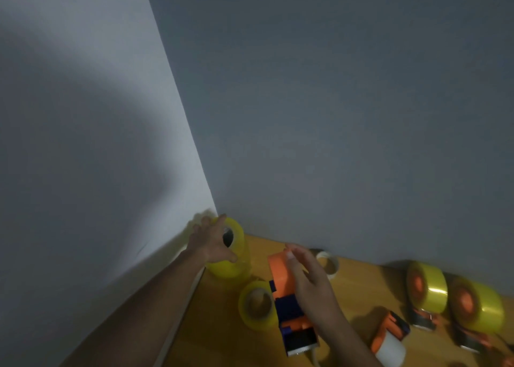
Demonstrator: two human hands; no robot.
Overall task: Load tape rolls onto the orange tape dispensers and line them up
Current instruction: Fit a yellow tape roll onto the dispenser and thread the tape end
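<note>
Mostly grey walls [333, 102]; wooden table [222, 325] fills corner, tape rolls [257, 305] scattered.

A yellow tape roll [230, 251] is gripped on edge in the corner. An empty orange-and-blue tape dispenser [289, 300] is held beside it; two loaded dispensers [427, 288] [477, 307] are lined up beyond.

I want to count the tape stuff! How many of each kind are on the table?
Yellow rolls, loose: 2
Yellow rolls on dispensers: 2
Dispenser with white roll: 1
Dispenser with no roll: 1
Small white ring: 1
Total: 7
</note>
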